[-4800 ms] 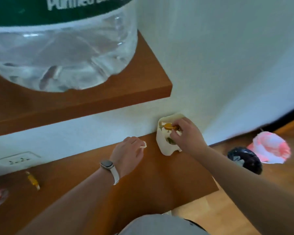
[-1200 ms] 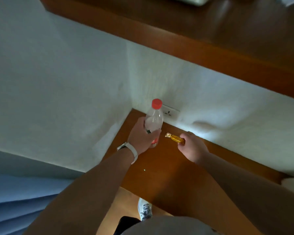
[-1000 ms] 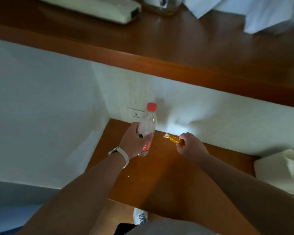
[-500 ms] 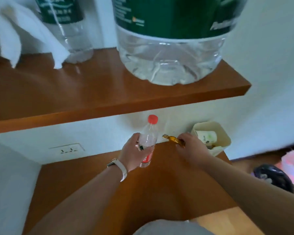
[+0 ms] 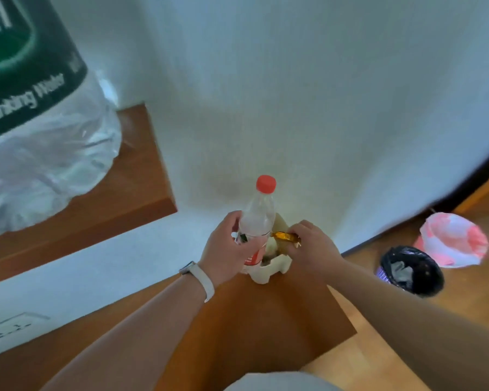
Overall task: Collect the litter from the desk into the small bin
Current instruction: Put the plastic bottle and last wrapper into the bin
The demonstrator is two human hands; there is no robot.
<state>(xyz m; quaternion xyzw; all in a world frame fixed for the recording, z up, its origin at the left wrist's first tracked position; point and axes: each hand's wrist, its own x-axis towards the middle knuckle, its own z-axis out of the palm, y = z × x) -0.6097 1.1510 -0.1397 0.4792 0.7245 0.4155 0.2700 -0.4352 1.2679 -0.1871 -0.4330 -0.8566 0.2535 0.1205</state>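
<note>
Left hand (image 5: 227, 249) gripping upright; right hand (image 5: 311, 249) pinching; both arms outstretched.

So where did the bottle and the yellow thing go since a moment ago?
Both hands carried them across the desk to the small bin. The left hand holds the bottle at the bin's mouth; the right hand holds the yellow wrapper above it. Neither grip has let go.

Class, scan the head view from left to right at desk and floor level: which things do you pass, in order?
wall socket → watch strap → left hand holding the bottle → right hand pinching the yellow wrapper → black-lined bin → pink-and-white bag
</note>
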